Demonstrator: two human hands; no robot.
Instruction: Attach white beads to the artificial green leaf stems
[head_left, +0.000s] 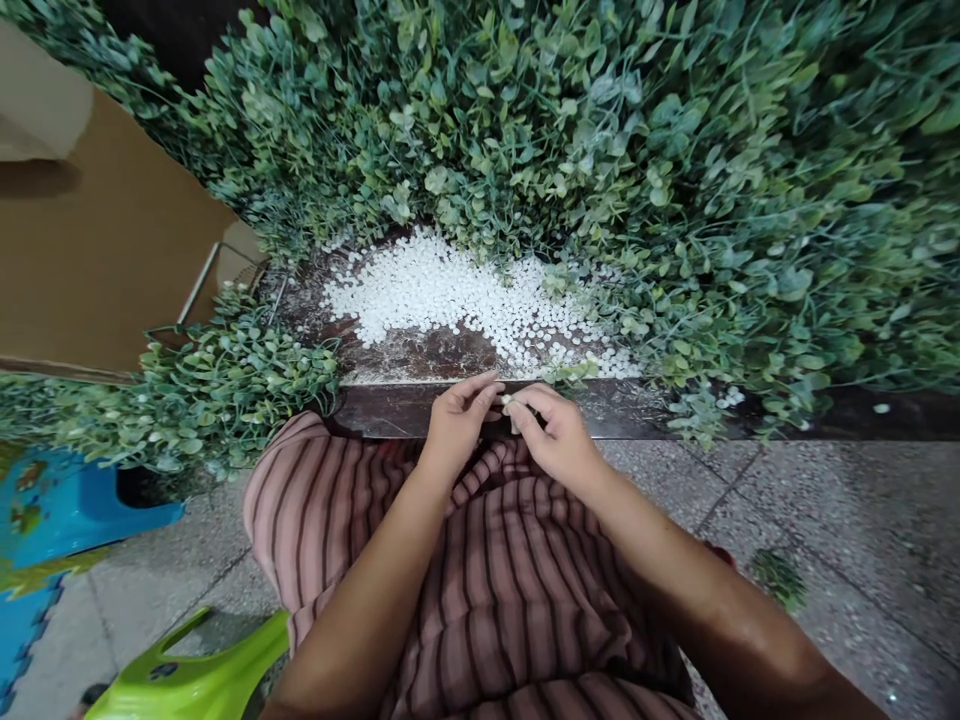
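Observation:
My left hand [459,420] and my right hand [553,428] meet above the front edge of a dark wooden table [405,408]. Thumb and forefinger of the right hand pinch a small white piece [507,399]. The left hand's fingers are closed too, their tips close to that piece; whatever they hold is too small to make out. Just beyond the hands, a spread of small white round pieces [450,285] covers part of the tabletop, with white dust around it.
Artificial green foliage [540,130] is heaped at the back and right, with more foliage [232,385] at the left. A cardboard box [97,250] stands far left. Blue stool [82,505] and lime-green stool [202,670] are on the tiled floor [840,530], beside my striped clothing [517,570].

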